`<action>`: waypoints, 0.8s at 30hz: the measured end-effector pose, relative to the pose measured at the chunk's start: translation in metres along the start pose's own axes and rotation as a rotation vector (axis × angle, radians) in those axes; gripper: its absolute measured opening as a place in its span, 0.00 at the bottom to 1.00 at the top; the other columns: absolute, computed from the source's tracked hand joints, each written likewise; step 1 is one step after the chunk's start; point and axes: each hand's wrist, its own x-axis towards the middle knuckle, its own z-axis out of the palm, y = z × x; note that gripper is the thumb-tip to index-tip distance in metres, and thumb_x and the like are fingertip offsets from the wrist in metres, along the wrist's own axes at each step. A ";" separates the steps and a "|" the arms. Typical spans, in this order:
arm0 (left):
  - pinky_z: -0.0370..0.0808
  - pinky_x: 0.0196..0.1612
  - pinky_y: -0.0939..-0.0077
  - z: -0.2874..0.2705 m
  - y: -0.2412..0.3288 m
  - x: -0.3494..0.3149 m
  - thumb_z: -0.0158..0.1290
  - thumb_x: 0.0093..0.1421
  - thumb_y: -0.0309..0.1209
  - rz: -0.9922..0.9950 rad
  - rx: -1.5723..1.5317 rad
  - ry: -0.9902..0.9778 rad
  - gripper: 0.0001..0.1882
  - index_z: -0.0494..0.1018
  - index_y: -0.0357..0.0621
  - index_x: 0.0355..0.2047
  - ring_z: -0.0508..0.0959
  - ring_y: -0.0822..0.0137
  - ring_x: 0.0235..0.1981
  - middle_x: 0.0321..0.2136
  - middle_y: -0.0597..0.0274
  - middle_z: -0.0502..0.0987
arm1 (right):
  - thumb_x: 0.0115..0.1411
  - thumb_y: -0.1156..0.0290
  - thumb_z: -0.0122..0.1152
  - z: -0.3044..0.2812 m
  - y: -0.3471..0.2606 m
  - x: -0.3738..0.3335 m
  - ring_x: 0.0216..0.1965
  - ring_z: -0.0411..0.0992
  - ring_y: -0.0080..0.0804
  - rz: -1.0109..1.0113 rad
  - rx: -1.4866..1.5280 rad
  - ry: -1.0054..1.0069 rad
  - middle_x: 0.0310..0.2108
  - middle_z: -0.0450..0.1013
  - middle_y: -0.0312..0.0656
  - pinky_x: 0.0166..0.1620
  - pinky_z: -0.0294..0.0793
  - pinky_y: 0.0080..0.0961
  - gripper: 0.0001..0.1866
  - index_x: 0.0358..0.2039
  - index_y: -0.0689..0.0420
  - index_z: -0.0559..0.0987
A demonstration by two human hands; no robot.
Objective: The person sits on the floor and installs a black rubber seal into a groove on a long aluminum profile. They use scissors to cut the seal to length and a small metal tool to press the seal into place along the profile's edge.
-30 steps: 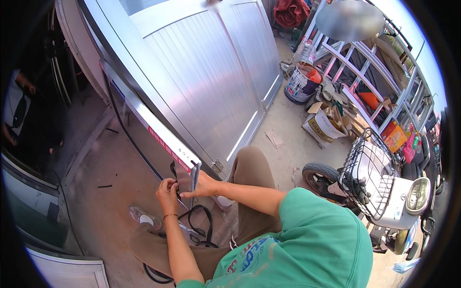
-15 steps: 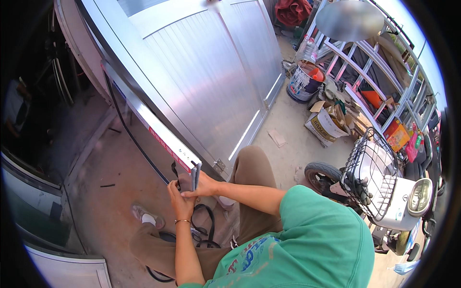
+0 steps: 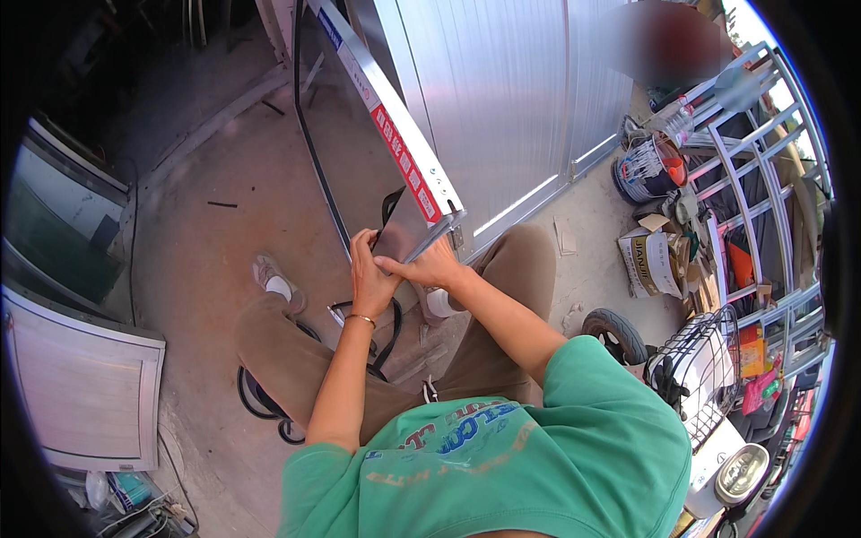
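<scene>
Bare concrete floor [image 3: 224, 206] spreads under a tall ribbed metal door [image 3: 502, 99], with a framed glass panel [image 3: 377, 170] leaning out from it toward the person. Both forearms come up from the green shirt at the lower edge and meet at the panel's lower corner.

Left hand [image 3: 368, 278], a thin bracelet at its wrist, stands upright with the fingers curled up onto the panel's lower edge; they are closed against a black rubber strip [image 3: 314, 152] there, though how tightly they pinch it cannot be told. That strip runs up along the panel's left edge toward the top of the view, and more of it loops loosely on the floor by the knees.

Right hand [image 3: 432, 267] reaches in from the right, forearm stretched straight, fingers together and pointing left, pressed on the frame's corner just below the red-and-white sticker. The two hands touch or nearly touch.

Left of the panel the floor is open as far as a white-framed window [image 3: 85, 386] lying low at the left. On the right, room is tight: a paint bucket [image 3: 650, 166], cardboard, a metal rack [image 3: 762, 170] and a scooter [image 3: 708, 386] with a wire basket stand near the right knee.
</scene>
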 end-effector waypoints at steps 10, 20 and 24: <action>0.71 0.58 0.58 -0.010 0.000 0.006 0.65 0.45 0.27 0.048 0.072 -0.010 0.32 0.66 0.37 0.51 0.71 0.45 0.54 0.50 0.48 0.69 | 0.60 0.53 0.67 0.012 0.009 -0.005 0.46 0.73 0.54 0.094 0.228 -0.186 0.43 0.75 0.53 0.49 0.72 0.45 0.26 0.49 0.61 0.76; 0.72 0.56 0.61 -0.009 0.001 0.015 0.63 0.46 0.25 0.130 0.078 -0.007 0.30 0.66 0.37 0.50 0.73 0.48 0.52 0.48 0.50 0.70 | 0.61 0.56 0.67 0.013 0.016 -0.008 0.45 0.73 0.52 0.109 0.210 -0.204 0.42 0.75 0.51 0.49 0.72 0.44 0.24 0.48 0.63 0.76; 0.72 0.55 0.61 -0.008 -0.005 0.010 0.68 0.45 0.28 0.097 0.040 0.027 0.31 0.66 0.38 0.48 0.73 0.49 0.50 0.47 0.51 0.70 | 0.62 0.57 0.68 0.011 0.007 -0.003 0.43 0.74 0.50 0.082 0.229 -0.146 0.40 0.76 0.50 0.47 0.73 0.42 0.22 0.46 0.63 0.77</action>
